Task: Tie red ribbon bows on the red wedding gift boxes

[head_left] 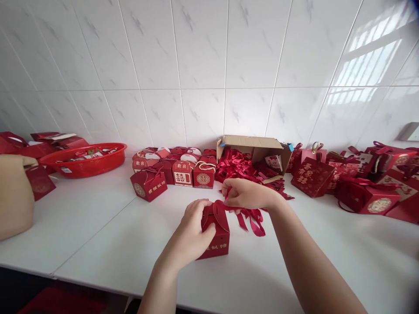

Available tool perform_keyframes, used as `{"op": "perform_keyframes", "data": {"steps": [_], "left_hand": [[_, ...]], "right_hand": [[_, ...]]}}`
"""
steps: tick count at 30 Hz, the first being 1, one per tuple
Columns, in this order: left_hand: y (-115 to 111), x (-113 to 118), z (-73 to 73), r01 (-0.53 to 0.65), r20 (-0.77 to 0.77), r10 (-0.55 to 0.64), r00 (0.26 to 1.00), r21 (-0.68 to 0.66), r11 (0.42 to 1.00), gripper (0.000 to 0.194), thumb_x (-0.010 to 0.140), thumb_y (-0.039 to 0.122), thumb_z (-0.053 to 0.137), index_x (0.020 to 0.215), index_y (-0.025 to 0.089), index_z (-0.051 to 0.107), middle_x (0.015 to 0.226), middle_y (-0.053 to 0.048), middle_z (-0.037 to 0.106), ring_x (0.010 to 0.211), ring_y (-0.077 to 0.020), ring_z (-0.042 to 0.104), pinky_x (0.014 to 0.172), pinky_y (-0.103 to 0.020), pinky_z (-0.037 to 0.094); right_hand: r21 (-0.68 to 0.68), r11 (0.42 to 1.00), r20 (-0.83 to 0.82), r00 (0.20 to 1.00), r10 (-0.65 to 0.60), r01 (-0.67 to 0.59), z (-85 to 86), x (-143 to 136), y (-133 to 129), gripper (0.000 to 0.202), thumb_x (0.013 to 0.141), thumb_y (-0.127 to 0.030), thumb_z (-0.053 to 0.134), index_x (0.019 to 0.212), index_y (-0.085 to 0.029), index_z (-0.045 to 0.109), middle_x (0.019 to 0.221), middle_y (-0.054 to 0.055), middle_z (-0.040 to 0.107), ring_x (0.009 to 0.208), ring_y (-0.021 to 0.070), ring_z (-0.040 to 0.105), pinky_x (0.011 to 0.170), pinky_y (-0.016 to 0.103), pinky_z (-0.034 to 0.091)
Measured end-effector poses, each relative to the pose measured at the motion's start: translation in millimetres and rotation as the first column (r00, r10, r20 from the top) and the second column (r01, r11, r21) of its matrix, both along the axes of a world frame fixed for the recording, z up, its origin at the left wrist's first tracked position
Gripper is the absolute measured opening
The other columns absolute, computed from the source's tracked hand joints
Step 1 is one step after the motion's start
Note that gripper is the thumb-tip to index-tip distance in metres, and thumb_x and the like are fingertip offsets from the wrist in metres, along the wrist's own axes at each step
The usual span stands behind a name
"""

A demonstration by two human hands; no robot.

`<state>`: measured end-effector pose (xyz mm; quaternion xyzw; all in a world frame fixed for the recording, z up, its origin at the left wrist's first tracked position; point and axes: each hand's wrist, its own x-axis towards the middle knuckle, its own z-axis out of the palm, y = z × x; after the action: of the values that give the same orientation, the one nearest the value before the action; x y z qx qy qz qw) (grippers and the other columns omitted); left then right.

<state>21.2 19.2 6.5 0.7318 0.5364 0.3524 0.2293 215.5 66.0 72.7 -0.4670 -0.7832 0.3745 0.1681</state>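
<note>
A red gift box (pixel 220 235) with gold characters and curved top flaps stands upright on the white table. My left hand (pixel 195 229) grips its left side and top, the thumb lying across the front. Over the box's top right corner is my right hand (pixel 247 194), fingers pinched on a red ribbon (pixel 228 192). Most of that ribbon is hidden by the fingers. Loose red ribbons (pixel 255 223) lie on the table just beneath and right of that hand.
Behind stands an open cardboard box (pixel 253 141) of red ribbons. Several red gift boxes (pixel 203 178) are lined up beside it, with one box (pixel 149 184) in front. More gift boxes (pixel 310 176) crowd the right. At left are a red basin (pixel 88 168) and tan bag (pixel 16 200).
</note>
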Motion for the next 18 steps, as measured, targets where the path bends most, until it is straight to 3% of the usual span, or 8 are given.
{"op": "perform_keyframes", "data": {"steps": [7, 18], "left_hand": [[7, 9, -3.8, -0.084, -0.092, 0.095, 0.991, 0.121, 0.989, 0.023, 0.083, 0.025, 0.048, 0.103, 0.023, 0.060, 0.119, -0.009, 0.061, 0.117, -0.0278, 0.054, 0.096, -0.041, 0.045], [15, 15, -11.7, -0.112, -0.024, 0.117, 0.993, 0.141, 0.984, 0.019, 0.084, 0.024, 0.047, 0.094, 0.022, 0.063, 0.112, -0.008, 0.065, 0.113, -0.0277, 0.054, 0.095, -0.041, 0.046]], "right_hand": [[0.012, 0.998, 0.019, 0.998, -0.064, 0.064, -0.8, -6, -1, 0.016, 0.073, -0.017, 0.059, 0.085, -0.021, 0.051, 0.074, -0.001, 0.063, 0.058, 0.0110, 0.061, 0.047, 0.019, 0.041], [0.024, 0.997, 0.095, 0.992, -0.077, 0.075, -5.6, -10, 2, 0.019, 0.070, -0.016, 0.058, 0.086, -0.022, 0.051, 0.069, -0.001, 0.064, 0.055, 0.0115, 0.059, 0.044, 0.019, 0.037]]}}
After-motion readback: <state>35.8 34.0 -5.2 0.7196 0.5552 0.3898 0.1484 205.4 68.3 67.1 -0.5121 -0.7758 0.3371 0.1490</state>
